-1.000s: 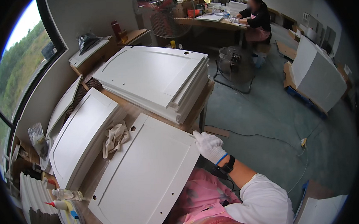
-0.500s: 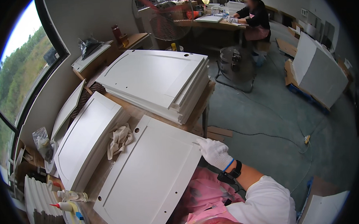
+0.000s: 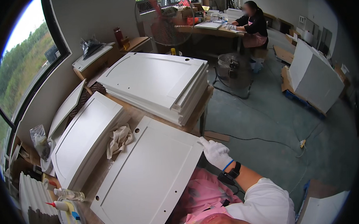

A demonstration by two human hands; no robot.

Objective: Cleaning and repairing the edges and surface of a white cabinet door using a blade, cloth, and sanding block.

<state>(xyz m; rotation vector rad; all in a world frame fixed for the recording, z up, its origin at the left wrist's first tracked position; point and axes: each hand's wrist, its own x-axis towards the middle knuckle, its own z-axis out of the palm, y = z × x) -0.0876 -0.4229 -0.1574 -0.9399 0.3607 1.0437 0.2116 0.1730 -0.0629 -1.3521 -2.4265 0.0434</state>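
My right hand [image 3: 217, 153], in a white knit glove with a blue cuff edge, is at the right corner of a white panel [image 3: 144, 172]. Its forefinger reaches to the panel's edge while the other fingers are curled in. Whatever they may hold is hidden. The panel lies flat on the wooden table, with a recessed curved outline and several small dark holes. My left hand is out of view. Beyond the panel's left edge lie a crumpled beige cloth [image 3: 120, 141] and a stack of curved white panels [image 3: 87, 133].
A taller stack of white panels [image 3: 154, 79] stands farther back. Near left are a red-tipped bottle [image 3: 61, 205], a clear bottle [image 3: 69, 194] and a round lid [image 3: 81, 222]. Fans [image 3: 166, 29], a floor cable [image 3: 259, 139] and a co-worker [image 3: 255, 26] are beyond.
My right hand has shifted slightly right along the panel's corner. A thin tip that showed by the forefinger is no longer visible. The whole view has tilted a little.
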